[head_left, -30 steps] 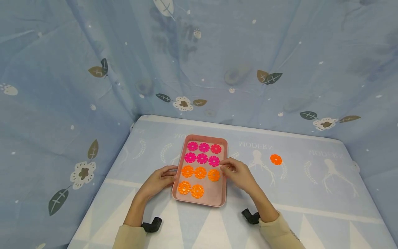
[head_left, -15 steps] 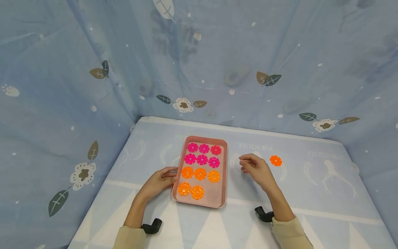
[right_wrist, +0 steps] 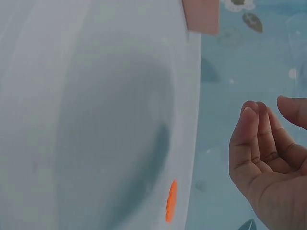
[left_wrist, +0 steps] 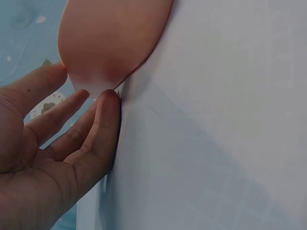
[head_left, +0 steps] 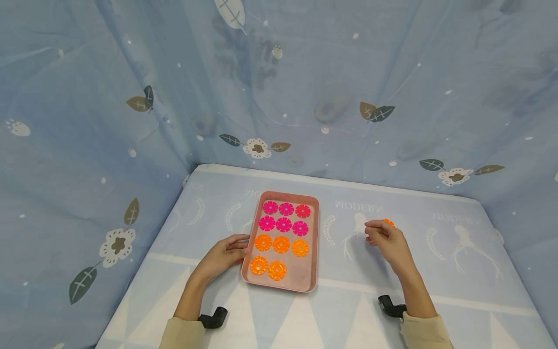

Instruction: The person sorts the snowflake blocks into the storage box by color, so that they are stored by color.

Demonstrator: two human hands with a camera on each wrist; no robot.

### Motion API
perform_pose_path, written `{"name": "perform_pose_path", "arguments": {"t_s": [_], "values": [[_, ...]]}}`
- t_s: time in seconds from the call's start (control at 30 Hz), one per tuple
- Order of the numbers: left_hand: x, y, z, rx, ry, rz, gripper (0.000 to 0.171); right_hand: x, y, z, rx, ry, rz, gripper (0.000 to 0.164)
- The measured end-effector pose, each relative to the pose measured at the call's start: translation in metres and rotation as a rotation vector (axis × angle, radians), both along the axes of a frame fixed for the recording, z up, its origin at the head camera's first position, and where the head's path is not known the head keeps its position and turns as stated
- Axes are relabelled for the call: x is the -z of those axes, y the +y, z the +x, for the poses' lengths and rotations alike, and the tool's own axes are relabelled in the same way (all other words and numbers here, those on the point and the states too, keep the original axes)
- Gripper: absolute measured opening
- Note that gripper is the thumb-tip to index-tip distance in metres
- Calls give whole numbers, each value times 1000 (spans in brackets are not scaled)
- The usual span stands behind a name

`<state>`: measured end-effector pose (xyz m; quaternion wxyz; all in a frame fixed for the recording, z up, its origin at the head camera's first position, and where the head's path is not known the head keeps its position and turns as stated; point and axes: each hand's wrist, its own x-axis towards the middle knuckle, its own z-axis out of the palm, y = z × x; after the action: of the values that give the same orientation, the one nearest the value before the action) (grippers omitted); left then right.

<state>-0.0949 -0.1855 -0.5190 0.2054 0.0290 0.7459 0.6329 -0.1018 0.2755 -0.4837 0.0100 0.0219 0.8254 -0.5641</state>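
A pink tray (head_left: 301, 278) lies on the table, with rows of notched plastic discs in it. Magenta discs (head_left: 284, 224) and a redder one (head_left: 302, 211) fill the upper two rows; orange discs (head_left: 281, 244) lie in the lower two. My left hand (head_left: 221, 254) rests at the tray's left side, its fingertips touching the outer wall (left_wrist: 112, 43) in the left wrist view. My right hand (head_left: 389, 242) is above the table right of the tray, fingers loosely bent and nothing between them. It partly covers a lone orange disc (head_left: 389, 222) in the head view; the right wrist view shows that disc (right_wrist: 171, 201) on the cloth.
A patterned cloth (head_left: 340, 310) covers the table. Blue curtains (head_left: 305, 97) with leaf and flower prints stand behind and at the sides. Each wrist carries a black mount (head_left: 213, 318).
My right hand has moved from the tray's right edge rightward to the lone orange disc. My left hand and the discs in the tray stay as they were.
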Motion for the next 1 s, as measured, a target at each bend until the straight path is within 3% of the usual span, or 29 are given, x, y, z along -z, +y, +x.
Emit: {"name": "perform_pose_path", "arguments": {"t_s": [0.4,0.67,1.0], "values": [[-2,1,2,-28,-8,-12,44,3,41,4,109,16,103,42],[0,0,1,-21,-4,-12,44,10,58,-13,226,-47,141,45],[-1,2,1,-24,-4,-27,43,21,73,-39,204,-136,223,45]]}}
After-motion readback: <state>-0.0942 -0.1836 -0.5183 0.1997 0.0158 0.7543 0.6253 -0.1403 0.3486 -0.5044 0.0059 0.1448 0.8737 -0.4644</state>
